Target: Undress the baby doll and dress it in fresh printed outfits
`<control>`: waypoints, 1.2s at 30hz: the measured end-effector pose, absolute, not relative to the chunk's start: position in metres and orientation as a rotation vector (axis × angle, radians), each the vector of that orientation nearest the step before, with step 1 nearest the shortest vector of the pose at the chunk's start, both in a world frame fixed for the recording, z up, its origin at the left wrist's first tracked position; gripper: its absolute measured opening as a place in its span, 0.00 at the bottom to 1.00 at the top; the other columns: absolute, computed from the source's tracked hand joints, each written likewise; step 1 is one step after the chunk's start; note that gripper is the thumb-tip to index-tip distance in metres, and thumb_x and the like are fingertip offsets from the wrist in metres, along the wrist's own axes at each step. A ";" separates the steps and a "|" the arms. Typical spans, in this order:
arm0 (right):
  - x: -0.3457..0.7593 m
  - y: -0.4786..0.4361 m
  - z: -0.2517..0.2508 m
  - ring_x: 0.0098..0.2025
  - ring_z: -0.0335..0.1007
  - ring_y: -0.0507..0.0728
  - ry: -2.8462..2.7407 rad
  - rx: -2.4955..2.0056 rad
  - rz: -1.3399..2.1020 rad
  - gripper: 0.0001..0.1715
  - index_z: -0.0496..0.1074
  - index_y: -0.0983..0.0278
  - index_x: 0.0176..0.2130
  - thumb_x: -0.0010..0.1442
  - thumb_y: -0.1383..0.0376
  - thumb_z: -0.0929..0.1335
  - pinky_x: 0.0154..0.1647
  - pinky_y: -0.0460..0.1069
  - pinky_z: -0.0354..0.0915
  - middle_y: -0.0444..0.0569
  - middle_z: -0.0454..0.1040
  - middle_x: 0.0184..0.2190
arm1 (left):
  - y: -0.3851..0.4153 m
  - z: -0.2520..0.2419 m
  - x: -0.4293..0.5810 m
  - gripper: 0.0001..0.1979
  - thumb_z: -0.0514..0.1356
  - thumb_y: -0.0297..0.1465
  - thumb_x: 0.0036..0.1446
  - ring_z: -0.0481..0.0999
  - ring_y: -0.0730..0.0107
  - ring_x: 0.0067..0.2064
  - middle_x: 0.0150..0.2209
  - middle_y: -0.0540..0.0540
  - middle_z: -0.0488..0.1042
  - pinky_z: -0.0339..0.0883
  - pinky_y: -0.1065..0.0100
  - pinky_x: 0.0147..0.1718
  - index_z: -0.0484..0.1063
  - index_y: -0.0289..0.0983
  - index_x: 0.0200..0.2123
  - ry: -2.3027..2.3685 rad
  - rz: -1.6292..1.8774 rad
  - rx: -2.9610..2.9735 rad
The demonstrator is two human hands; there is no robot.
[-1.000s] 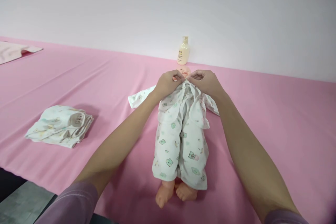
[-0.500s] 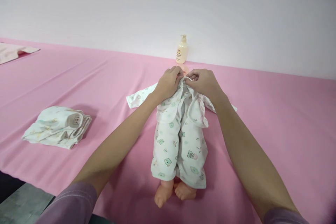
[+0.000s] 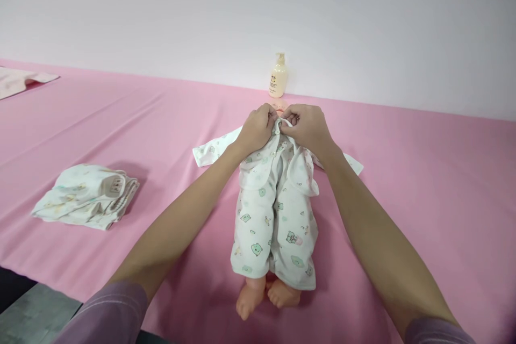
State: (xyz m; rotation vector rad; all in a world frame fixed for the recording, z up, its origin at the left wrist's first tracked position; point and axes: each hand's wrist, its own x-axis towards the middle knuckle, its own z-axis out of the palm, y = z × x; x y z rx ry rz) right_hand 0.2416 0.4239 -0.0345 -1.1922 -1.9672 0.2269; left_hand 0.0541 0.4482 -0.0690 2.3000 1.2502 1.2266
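Observation:
A baby doll lies on its back with its feet toward me. It wears a white baby jacket and matching trousers, both printed with small green animals. My left hand pinches the jacket's edge at the neck. From the other side, my right hand pinches the opposite edge close by, fingertips nearly meeting the left ones. Below the hands the jacket front hangs apart. Most of the doll's head is hidden behind my hands. Both sleeves stretch out sideways.
A pump bottle stands beyond the doll's head by the wall. Folded printed baby clothes lie at left on the pink cloth. A pale pink cloth rests at the far left.
My right hand has shifted slightly left, bringing the neck edges closer together. A little more of the doll's head shows above my hands. The grip on the jacket stays.

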 end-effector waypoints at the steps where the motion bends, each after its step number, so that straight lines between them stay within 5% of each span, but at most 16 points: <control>1: 0.242 0.424 -0.034 0.30 0.66 0.56 -1.991 -1.164 0.227 0.08 0.82 0.62 0.33 0.51 0.66 0.72 0.35 0.52 0.61 0.45 0.77 0.27 | 0.447 -0.068 0.054 0.05 0.55 0.26 0.73 0.76 0.56 0.44 0.44 0.42 0.81 0.67 0.56 0.47 0.65 0.42 0.41 1.266 1.222 2.289; 24: 0.258 0.420 -0.031 0.36 0.73 0.56 -1.866 -1.275 0.625 0.14 0.85 0.63 0.39 0.61 0.55 0.75 0.42 0.51 0.68 0.48 0.83 0.34 | 0.419 -0.032 0.044 0.06 0.71 0.36 0.66 0.77 0.65 0.40 0.44 0.45 0.86 0.71 0.64 0.44 0.82 0.39 0.41 1.256 1.012 1.874; 36: 0.252 0.418 -0.030 0.37 0.77 0.57 -1.872 -1.277 0.553 0.11 0.84 0.62 0.37 0.62 0.57 0.74 0.44 0.52 0.71 0.49 0.85 0.35 | 0.423 -0.035 0.046 0.04 0.70 0.33 0.64 0.79 0.60 0.42 0.45 0.44 0.86 0.70 0.58 0.44 0.80 0.40 0.36 1.359 1.108 2.232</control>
